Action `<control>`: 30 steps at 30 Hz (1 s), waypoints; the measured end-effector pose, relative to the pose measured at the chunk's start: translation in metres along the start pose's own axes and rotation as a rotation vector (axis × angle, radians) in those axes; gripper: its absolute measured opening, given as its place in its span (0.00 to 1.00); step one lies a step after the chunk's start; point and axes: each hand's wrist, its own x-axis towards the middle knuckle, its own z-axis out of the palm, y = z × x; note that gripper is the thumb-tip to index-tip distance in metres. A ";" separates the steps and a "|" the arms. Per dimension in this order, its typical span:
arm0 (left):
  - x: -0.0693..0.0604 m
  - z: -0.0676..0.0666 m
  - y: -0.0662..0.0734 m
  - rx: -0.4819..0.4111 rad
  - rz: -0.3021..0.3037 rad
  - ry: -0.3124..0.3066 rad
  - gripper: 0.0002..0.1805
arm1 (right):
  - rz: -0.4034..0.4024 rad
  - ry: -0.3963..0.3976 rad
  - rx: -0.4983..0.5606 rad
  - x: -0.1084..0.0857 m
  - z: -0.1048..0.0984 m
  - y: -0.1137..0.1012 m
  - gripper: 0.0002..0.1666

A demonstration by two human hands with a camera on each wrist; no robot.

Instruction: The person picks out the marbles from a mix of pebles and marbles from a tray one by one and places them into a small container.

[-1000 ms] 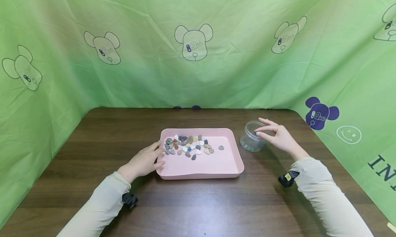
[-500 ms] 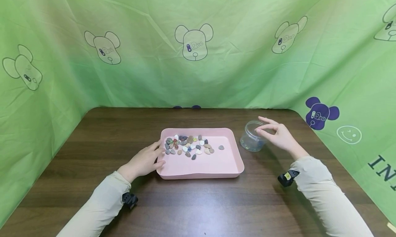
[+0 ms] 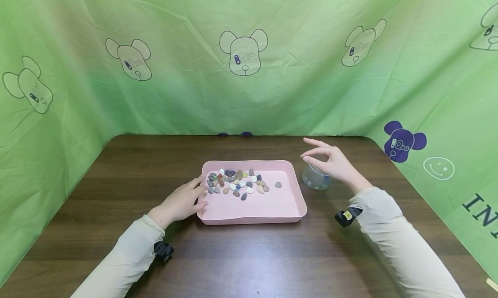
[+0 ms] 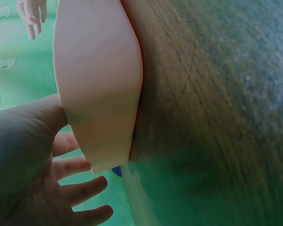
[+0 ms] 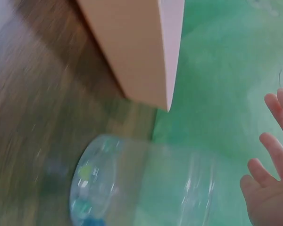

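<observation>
My left hand (image 3: 180,204) rests on the left rim of a pink tray (image 3: 268,209), thumb and some fingers over the edge. In the left wrist view the tray wall (image 4: 99,61) stands beside the thumb, with the other fingers spread. Pebbles (image 3: 249,190) in grey, white and tan lie mixed with glass marbles (image 3: 221,184) in the tray, mostly at its left and back. My right hand (image 3: 330,162) hovers above a clear round jar (image 3: 316,180), holding nothing visible. Green and blue marbles (image 5: 82,207) show at the jar's bottom in the right wrist view.
The tray and jar stand side by side on a dark wooden table (image 3: 233,255). A lone grey pebble (image 3: 278,185) lies toward the tray's right side. Green cloth (image 3: 249,103) with printed bear heads hangs behind the table and along its sides.
A small dark marble left my right fingertips at the jar's mouth. Since then the right hand has moved left and up, nearer the tray. My left hand and the tray have stayed in place.
</observation>
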 end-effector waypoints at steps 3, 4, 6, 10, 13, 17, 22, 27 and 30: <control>0.000 0.000 0.000 0.005 0.002 0.002 0.25 | -0.002 -0.030 -0.001 0.006 0.007 -0.007 0.09; 0.000 0.000 0.000 0.005 0.003 0.002 0.25 | -0.002 -0.039 -0.005 0.008 0.010 -0.010 0.09; 0.000 0.000 0.000 0.006 0.005 0.003 0.25 | -0.014 -0.057 -0.001 0.013 0.016 -0.013 0.10; 0.000 0.000 0.000 0.003 0.005 0.002 0.25 | -0.033 -0.098 0.034 0.020 0.026 -0.022 0.10; 0.001 0.000 0.001 0.001 0.003 0.000 0.25 | -0.035 -0.129 0.061 0.025 0.033 -0.026 0.11; 0.001 0.001 0.001 0.006 0.000 -0.001 0.25 | -0.039 -0.161 0.076 0.031 0.041 -0.029 0.12; 0.002 0.001 0.000 0.006 -0.007 0.000 0.25 | -0.062 -0.181 0.087 0.037 0.048 -0.035 0.11; 0.002 0.002 -0.001 0.003 -0.011 -0.004 0.26 | -0.091 -0.209 0.111 0.044 0.055 -0.040 0.11; 0.002 0.002 0.000 -0.008 -0.021 -0.011 0.26 | -0.088 -0.235 0.124 0.047 0.059 -0.041 0.12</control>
